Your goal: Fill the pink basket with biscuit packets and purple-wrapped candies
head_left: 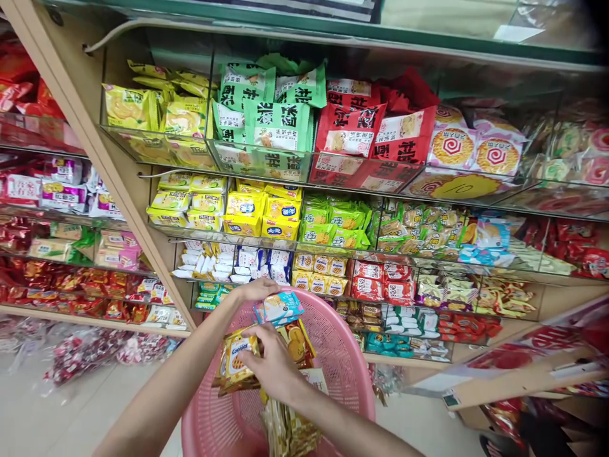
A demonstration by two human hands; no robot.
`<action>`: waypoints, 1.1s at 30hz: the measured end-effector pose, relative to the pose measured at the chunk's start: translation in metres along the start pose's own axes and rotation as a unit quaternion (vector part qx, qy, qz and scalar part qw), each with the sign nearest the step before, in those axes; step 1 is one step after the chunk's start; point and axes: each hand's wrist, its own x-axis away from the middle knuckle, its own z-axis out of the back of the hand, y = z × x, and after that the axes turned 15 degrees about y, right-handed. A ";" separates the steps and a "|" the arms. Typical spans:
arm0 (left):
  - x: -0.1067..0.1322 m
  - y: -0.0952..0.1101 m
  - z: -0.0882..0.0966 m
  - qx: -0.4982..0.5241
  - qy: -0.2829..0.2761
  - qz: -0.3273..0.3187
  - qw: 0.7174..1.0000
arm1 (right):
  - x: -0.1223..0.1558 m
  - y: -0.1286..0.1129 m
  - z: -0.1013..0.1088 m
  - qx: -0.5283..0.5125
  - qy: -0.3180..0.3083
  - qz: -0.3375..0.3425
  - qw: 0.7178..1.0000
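Observation:
A pink plastic basket (347, 374) is in front of me, below the snack shelves. My left hand (254, 291) is curled over its far rim, gripping it. My right hand (271, 365) is inside the basket with its fingers closed on a yellow cookie packet (233, 365). A blue and white snack packet (280, 307) and an orange cookie packet (299, 343) lie in the basket just above that hand. More gold-wrapped packets (285, 431) sit lower in the basket.
Glass-fronted shelves (333, 187) hold rows of snack packets: yellow, green and red bags on top, small biscuit packs below. A slanted wooden upright (118, 190) divides them from more red sweets at left. A wooden ledge (514, 381) juts out at right.

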 end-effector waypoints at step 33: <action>-0.005 -0.004 -0.002 -0.006 -0.006 0.024 1.000 | 0.023 -0.003 -0.027 0.432 -0.061 0.204 0.876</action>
